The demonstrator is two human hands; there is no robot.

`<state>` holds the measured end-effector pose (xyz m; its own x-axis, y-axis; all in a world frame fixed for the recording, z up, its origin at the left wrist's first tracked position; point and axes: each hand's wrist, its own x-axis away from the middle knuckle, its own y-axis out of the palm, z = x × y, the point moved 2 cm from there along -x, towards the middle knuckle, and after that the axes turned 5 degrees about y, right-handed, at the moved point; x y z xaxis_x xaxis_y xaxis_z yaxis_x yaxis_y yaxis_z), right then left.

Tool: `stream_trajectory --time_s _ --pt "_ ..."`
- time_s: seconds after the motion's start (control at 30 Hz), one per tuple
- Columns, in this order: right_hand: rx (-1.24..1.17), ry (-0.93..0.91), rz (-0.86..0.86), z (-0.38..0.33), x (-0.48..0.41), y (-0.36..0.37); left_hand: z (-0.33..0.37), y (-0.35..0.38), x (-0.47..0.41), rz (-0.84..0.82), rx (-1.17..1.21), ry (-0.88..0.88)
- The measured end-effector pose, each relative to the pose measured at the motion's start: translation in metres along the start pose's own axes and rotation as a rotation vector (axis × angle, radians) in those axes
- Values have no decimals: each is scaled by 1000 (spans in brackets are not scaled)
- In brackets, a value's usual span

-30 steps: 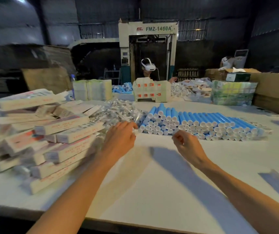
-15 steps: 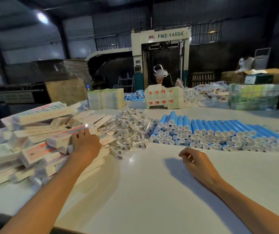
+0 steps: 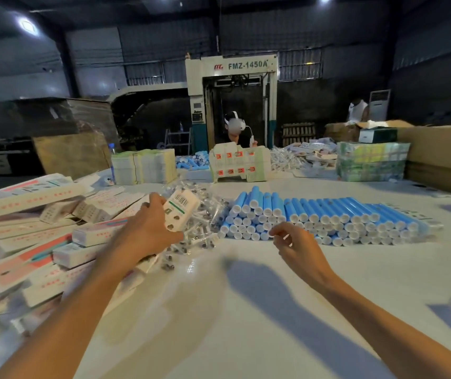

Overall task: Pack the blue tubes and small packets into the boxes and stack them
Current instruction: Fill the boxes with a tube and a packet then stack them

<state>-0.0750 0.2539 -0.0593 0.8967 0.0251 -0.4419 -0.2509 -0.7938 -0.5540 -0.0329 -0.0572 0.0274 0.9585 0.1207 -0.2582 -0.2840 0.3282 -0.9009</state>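
My left hand (image 3: 147, 231) grips a white flat box with green print (image 3: 179, 210), lifted above the heap of small clear packets (image 3: 208, 214). My right hand (image 3: 294, 246) hovers empty, fingers loosely curled, just in front of the stacked blue tubes with white caps (image 3: 325, 217). A big jumbled pile of white and pink boxes (image 3: 35, 236) lies on the left of the white table (image 3: 232, 310).
Across the table sit stacks of flat cartons (image 3: 143, 166), an upright white-and-orange carton bundle (image 3: 239, 165) and wrapped green packs (image 3: 372, 165). A person with a headset (image 3: 235, 129) stands behind them. Cardboard boxes (image 3: 437, 154) line the right edge.
My left hand took a white box from the pile on the left and lifted it towards the middle. My right hand rose slightly towards the tubes. The camera tilted upward.
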Motion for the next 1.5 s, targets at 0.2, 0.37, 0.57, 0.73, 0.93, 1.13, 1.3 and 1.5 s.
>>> stream_trajectory --time_s 0.2,0.37,0.57,0.73,0.93,1.13,1.3,1.5 --pt "65 112 75 -24 -94 0 37 45 1 57 811 77" --pt "310 165 -23 -36 -161 31 47 97 10 -83 1344 -5" --pt "557 263 -156 -31 -183 63 44 129 10 -158 1602 -104" --pt "374 329 -62 -41 -179 55 36 131 6 -124 1570 -14" --pt "-309 315 45 -49 -121 18 38 128 10 -132 1360 92" --pt "-702 180 64 -72 -56 -25 54 120 23 -193 1347 202" --pt "-1022 -17 15 -97 -44 -39 63 113 33 -185 1336 234" --pt "-1111 -23 -47 -108 -45 -24 65 111 36 -181 1321 264"
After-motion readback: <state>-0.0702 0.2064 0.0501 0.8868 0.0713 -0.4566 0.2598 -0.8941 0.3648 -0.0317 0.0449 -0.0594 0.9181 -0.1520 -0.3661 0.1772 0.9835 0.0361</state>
